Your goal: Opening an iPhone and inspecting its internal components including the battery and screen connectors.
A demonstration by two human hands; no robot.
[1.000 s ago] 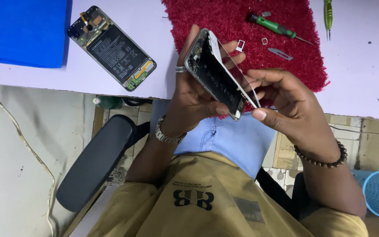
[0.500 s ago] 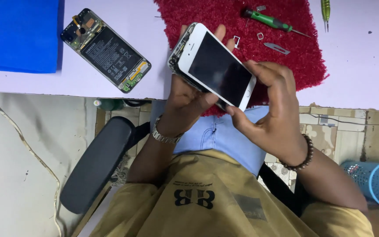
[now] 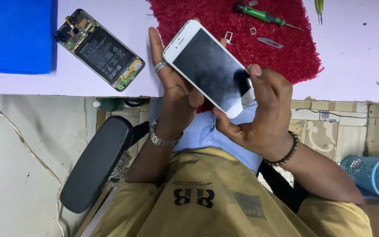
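White phone (image 3: 211, 70) held screen-up over the worktop's (image 3: 352, 74) near edge; left hand (image 3: 174, 94) grips its back, right hand (image 3: 264, 109) clasps its lower end. Screen looks seated. A second phone (image 3: 99, 49), back open, lies toward the far left corner, not yet closed.

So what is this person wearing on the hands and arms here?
Both forearms are bare, with no sleeves over them. The left hand has a silver ring on one finger and a silver metal-link watch at the wrist. The right hand has a bracelet of dark round beads at the wrist. No gloves on either hand.
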